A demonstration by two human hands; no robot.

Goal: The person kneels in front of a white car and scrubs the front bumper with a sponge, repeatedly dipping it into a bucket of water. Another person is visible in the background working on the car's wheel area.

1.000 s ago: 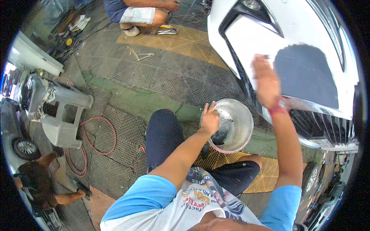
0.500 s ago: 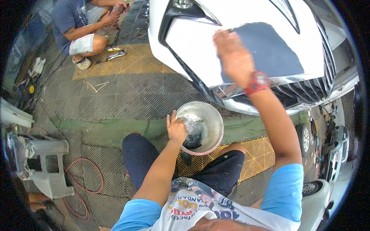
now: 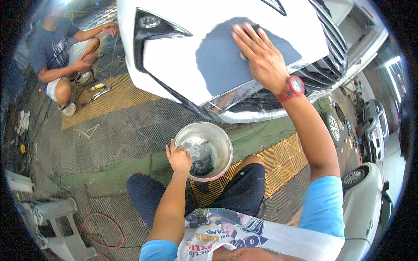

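Currently, your right hand (image 3: 263,58) holds a thin pale pad (image 3: 242,55), mostly hidden, beneath nearly flat, slightly spread fingers, on the dull dark-grey patch (image 3: 217,61) of the glossy white car bumper (image 3: 167,63). Your left hand (image 3: 179,158), partly curled, grips the rim of the round pale-grey bucket (image 3: 224,151). Risk: uneven finger pressure may groove the patch; a left-hand tug may tip the bucket.

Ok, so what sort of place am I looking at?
Probably a car body repair shop: a white front bumper bears a dark grey patch, and a light-coloured car stands at right.
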